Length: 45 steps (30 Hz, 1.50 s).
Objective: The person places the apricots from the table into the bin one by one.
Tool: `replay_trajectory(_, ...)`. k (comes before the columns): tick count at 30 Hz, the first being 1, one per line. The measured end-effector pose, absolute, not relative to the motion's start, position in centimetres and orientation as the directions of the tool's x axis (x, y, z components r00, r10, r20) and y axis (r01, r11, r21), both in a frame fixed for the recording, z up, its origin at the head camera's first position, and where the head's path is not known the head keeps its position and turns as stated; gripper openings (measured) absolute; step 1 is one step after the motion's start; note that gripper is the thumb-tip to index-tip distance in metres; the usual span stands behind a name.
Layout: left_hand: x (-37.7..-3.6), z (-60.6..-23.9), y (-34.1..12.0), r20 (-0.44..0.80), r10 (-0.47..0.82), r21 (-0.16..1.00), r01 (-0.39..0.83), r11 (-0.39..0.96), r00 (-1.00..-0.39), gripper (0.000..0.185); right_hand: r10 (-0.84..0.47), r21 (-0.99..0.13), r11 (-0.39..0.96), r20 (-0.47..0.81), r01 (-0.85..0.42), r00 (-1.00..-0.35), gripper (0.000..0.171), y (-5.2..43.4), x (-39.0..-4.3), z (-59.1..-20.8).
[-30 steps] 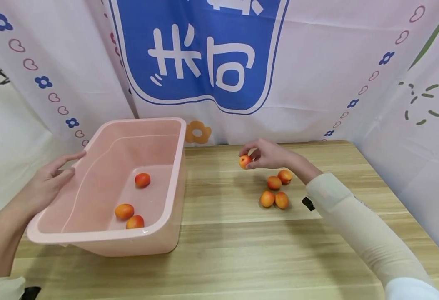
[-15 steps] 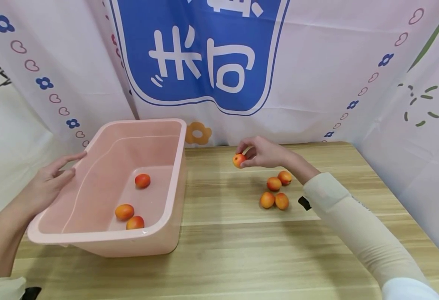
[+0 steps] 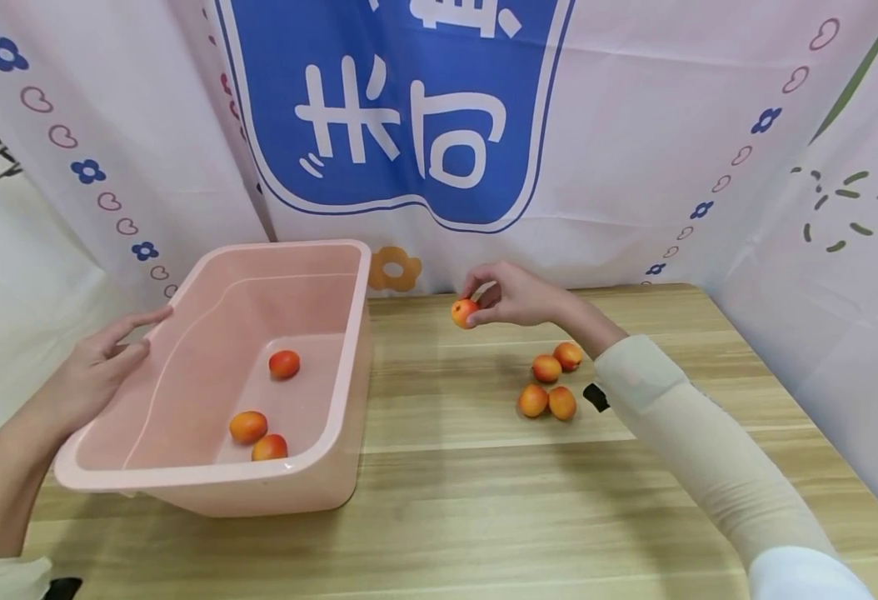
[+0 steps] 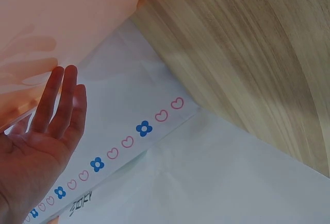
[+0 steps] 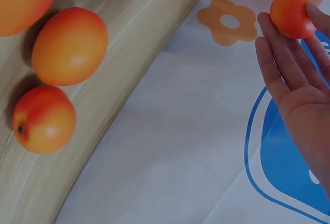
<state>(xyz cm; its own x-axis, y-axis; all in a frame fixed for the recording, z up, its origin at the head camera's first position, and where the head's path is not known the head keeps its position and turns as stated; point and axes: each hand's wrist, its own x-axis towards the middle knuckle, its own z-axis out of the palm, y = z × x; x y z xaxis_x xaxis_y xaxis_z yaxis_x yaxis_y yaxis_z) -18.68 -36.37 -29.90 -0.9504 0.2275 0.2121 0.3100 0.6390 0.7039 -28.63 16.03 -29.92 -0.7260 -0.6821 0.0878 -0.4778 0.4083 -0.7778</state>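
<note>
Right hand (image 3: 510,293), grip pinching a fruit (image 3: 463,313) above the counter (image 3: 469,483), left hand (image 3: 92,373), grip straight-fingered, touching a tub (image 3: 259,493), three fruits (image 3: 248,427) inside, four fruits (image 3: 547,368) outside

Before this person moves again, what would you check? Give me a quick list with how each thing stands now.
1. Right hand has hold of an apricot: ok, pinched between thumb and fingers.
2. Left hand on the pink tub: ok, touching its left rim.
3. Room inside the tub: ok, three apricots leave bare floor.
4. Held apricot over the tub: not ok, it is to the tub's right, above the table.
5. Grip firm enough: cannot tell from pictures.
</note>
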Motion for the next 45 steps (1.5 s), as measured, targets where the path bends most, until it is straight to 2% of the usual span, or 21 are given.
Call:
replay_trajectory(11,-18.6,-29.9,-36.3,0.183,0.218,0.72,0.282,0.634,-0.959,0.056,-0.709,-0.771,0.367,0.13,-0.52,-0.694,0.027,14.2,-28.2,-28.8)
replay_trajectory(22,-18.6,-30.0,-36.4,0.187,0.212,0.713,0.281,0.643,-0.959,0.055,-0.762,-0.723,0.283,0.23,-0.631,-0.605,0.028,11.3,-27.0,-27.2)
replay_trajectory(28,-18.7,-30.2,-36.6,0.212,0.219,0.667,0.305,0.68,-0.952,0.054,-0.783,-0.729,0.216,0.269,-0.649,-0.561,0.028,9.5,-26.4,-26.4)
replay_trajectory(45,-18.8,-30.2,-36.5,0.264,0.23,0.689,0.349,0.635,-0.937,0.059,-0.82,-0.74,0.142,0.283,-0.657,-0.497,0.035,3.9,-25.2,-24.7)
